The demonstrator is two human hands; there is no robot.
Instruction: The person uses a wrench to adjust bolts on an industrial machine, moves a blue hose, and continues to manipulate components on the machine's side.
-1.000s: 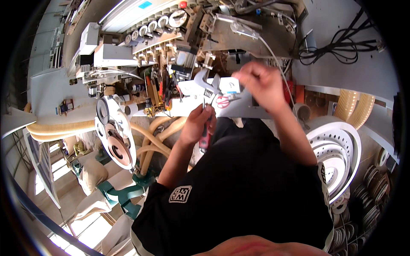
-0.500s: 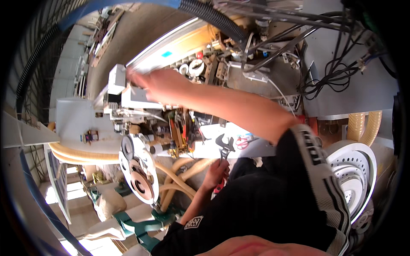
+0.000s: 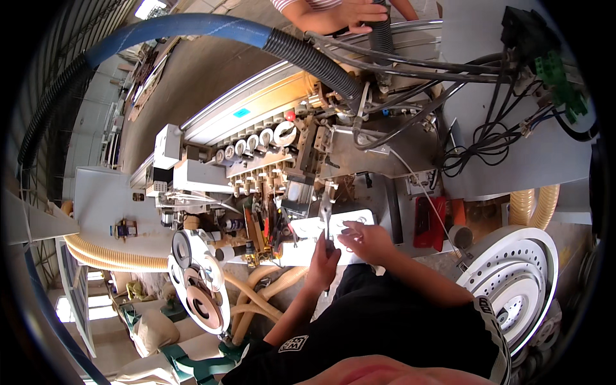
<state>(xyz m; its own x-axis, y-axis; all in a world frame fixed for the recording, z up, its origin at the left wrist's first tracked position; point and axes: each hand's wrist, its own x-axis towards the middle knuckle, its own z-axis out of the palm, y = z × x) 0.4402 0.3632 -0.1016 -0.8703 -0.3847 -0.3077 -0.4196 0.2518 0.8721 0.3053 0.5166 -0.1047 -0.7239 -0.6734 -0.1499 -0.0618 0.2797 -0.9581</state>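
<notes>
In my left hand (image 3: 322, 264) is an adjustable wrench (image 3: 326, 215), its jaw end pointing up and away from me. The wrench is seen nearly edge-on, over a white panel (image 3: 307, 226) at the near side of the machine. Just right of the wrench, my right hand (image 3: 367, 242) hovers by the panel with its fingers bent and apart, and nothing shows in it. Left of the panel stand several hand tools with red and orange handles (image 3: 266, 224), beside a yellow-and-black drill-like tool (image 3: 251, 255).
Beyond lies a machine bed with a row of rollers (image 3: 253, 142). A blue hose (image 3: 186, 27) arches overhead. At the far side, a co-worker's hand (image 3: 359, 14) touches a black ribbed hose (image 3: 381, 35). Large white perforated wheels (image 3: 513, 282) stand at right; beige ducts (image 3: 122, 255) at left.
My right arm has drawn back from the far left to beside the wrench. My left hand has turned the wrench edge-on. The co-worker has come into view at the far side.
</notes>
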